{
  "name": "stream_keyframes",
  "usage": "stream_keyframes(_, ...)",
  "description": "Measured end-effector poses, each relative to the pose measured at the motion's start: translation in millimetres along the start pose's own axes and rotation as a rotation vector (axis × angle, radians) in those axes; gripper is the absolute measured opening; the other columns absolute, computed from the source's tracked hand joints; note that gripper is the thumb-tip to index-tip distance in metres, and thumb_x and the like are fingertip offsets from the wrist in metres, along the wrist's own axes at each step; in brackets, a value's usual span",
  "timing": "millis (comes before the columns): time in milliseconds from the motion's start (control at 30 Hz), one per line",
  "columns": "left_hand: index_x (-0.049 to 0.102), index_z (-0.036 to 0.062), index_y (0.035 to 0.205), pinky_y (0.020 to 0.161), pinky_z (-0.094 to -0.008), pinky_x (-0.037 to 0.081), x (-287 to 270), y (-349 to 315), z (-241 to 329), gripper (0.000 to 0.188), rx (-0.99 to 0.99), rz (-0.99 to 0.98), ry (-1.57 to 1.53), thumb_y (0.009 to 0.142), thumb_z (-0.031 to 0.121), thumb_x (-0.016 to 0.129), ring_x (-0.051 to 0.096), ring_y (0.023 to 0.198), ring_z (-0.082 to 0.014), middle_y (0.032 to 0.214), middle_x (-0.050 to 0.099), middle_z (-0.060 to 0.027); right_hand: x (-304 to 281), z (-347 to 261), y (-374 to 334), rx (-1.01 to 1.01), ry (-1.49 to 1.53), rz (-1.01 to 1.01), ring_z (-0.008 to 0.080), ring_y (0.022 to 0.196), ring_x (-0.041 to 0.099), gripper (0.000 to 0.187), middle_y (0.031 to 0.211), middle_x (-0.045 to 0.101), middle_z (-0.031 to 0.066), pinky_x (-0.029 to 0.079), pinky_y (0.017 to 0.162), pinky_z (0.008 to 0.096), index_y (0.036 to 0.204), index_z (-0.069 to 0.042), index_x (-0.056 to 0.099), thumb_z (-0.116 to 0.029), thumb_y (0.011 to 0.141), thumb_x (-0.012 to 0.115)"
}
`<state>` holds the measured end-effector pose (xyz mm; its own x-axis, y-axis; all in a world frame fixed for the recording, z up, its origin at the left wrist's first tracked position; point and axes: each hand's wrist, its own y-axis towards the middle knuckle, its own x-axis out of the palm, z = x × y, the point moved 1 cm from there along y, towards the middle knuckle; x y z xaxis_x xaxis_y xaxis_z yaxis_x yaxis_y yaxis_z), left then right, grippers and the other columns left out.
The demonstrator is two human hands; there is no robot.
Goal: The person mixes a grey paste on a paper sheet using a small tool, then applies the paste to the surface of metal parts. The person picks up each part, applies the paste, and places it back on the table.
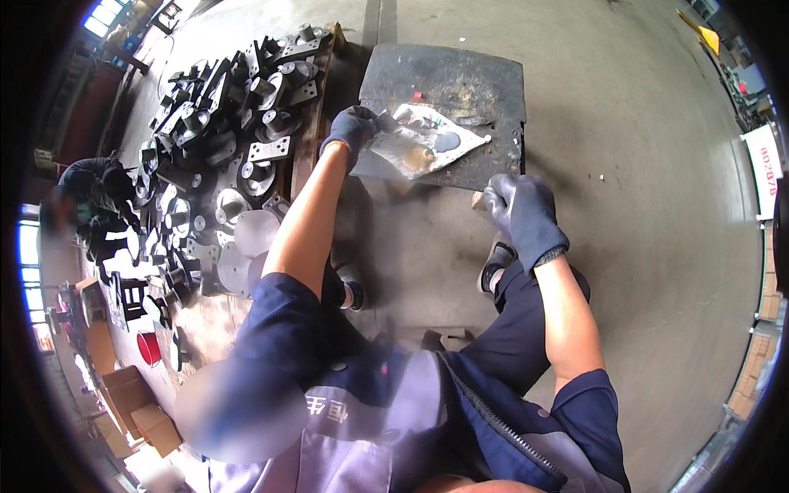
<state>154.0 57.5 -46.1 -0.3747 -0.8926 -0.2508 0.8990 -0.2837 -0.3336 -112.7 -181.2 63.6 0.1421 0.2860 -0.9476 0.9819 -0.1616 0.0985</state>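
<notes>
A dark worn board [444, 70] stands in front of me, with a crumpled whitish plastic sheet [390, 152] on its near part. On the sheet are a grey round patch [447, 142] and a tan lump [417, 158]. My left hand [353, 131], in a dark glove, is closed on the sheet's left edge. My right hand [526, 214], gloved too, is closed by the board's near right corner. What its fingers hold, if anything, is hidden. A small tan piece [478, 200] shows beside them.
Many dark metal parts with plates and round hubs [275, 123] crowd a wooden pallet [312, 140] on my left. A red scrap [418, 95] lies on the board. Another person [94, 189] bends at the far left. Cardboard boxes [131, 398] stand lower left. Concrete floor [649, 246] extends right.
</notes>
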Motion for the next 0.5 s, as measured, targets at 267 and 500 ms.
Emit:
stream_keyframes(267, 0.074, 0.0152, 0.083, 0.072, -0.0298, 0.051, 31.0, -20.3, 3.4, 0.019, 0.034, 0.381, 0.225, 0.071, 0.029, 0.077, 0.068, 0.076, -0.0163, 0.080, 0.072, -0.0053, 2.8, 0.9, 0.9, -0.046, -0.053, 0.010, 0.0328, 0.066, 0.064, 0.018, 0.072, 0.065, 0.0125, 0.052, 0.062, 0.0424, 0.078, -0.012, 0.065, -0.030, 0.082, 0.063)
stream_keyframes(500, 0.074, 0.0196, 0.089, 0.077, -0.0339, 0.051, 28.5, -35.3, 10.4, 0.022, 0.187, 0.392, 0.438, 0.071, 0.031, 0.073, 0.068, 0.086, -0.0255, 0.090, 0.071, -0.0084, 4.6, 0.3, 0.5, -0.015, -0.007, -0.007, 0.0356, 0.068, 0.063, 0.018, 0.073, 0.065, 0.0143, 0.051, 0.064, 0.0448, 0.079, -0.011, 0.064, -0.029, 0.083, 0.062)
